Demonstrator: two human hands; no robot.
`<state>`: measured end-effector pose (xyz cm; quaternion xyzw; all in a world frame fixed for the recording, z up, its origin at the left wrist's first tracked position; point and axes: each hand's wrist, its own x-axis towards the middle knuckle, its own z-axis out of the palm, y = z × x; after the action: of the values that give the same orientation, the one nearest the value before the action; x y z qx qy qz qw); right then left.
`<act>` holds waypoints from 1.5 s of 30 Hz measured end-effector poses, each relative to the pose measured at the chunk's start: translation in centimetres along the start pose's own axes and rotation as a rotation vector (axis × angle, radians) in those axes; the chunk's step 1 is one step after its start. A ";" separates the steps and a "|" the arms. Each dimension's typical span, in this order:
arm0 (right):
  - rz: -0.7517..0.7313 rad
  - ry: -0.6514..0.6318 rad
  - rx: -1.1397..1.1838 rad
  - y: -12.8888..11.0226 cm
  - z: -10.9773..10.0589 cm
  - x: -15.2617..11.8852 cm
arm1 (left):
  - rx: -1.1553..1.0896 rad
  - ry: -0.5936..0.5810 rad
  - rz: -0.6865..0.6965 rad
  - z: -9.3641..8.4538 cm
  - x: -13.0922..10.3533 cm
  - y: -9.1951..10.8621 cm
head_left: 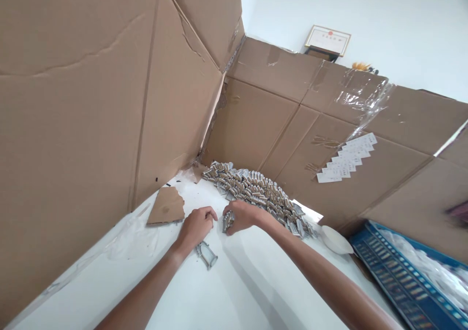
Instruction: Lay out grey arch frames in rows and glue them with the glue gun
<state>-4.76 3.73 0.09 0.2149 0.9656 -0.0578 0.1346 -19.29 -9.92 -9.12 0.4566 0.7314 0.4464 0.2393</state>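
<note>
My right hand (pixel 241 215) is wrapped round a small stack of grey frame-shaped metal parts (pixel 228 221), standing on the white tabletop (pixel 175 291). Just left of it is my left hand (pixel 197 226), its fingers curled closed; whatever they may hold is hidden. Below my left hand, close to the wrist, lies a loose grey frame-shaped part (pixel 208 256), perhaps with another partly under the hand. Beyond both hands spreads a large heap of the same grey parts (pixel 263 191), many lined up in tight rows against the cardboard.
Tall cardboard walls (pixel 91 115) enclose the table on the left and at the back. A torn cardboard piece (pixel 166 205) lies left of my hands. At right are a white bowl-like dish (pixel 335 241) and a blue crate (pixel 398 276) holding clear plastic. White labels (pixel 345 159) hang on the back wall.
</note>
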 end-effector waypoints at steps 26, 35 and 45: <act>-0.020 0.602 0.158 6.1 -8.5 4.9 | -0.134 0.030 -0.053 0.4 0.4 -0.8; -0.565 0.049 0.291 -5.2 4.5 -3.8 | -0.327 0.164 -0.050 -0.4 1.1 -0.7; -0.560 0.293 0.286 -2.1 1.9 -4.1 | -0.409 0.242 -0.069 -0.7 1.7 -1.1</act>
<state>-1.65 -0.11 -0.44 -0.0355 0.9783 -0.1958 -0.0582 -21.10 -8.94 -9.67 0.3163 0.6643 0.6284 0.2525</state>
